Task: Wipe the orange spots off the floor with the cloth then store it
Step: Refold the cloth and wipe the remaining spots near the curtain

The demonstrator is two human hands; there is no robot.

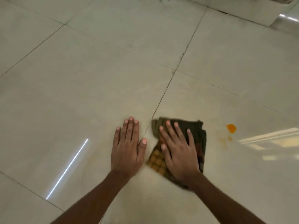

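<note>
A folded dark green and brown checked cloth (pixel 199 135) lies flat on the pale tiled floor (pixel 97 78), with orange staining on its near left corner. My right hand (pixel 178 152) presses flat on top of it, fingers spread. My left hand (pixel 127 151) rests flat on the bare tile just left of the cloth, holding nothing. A bright orange spot (pixel 231 128) sits on the floor to the right of the cloth, with a smaller faint orange smear (pixel 227 139) just below it. The cloth's edges look blurred.
Dark grout lines (pixel 169 83) cross the glossy tiles. A white raised ledge or wall base (pixel 242 12) runs along the far right. Bright light reflections (pixel 68 168) streak the floor at left and right.
</note>
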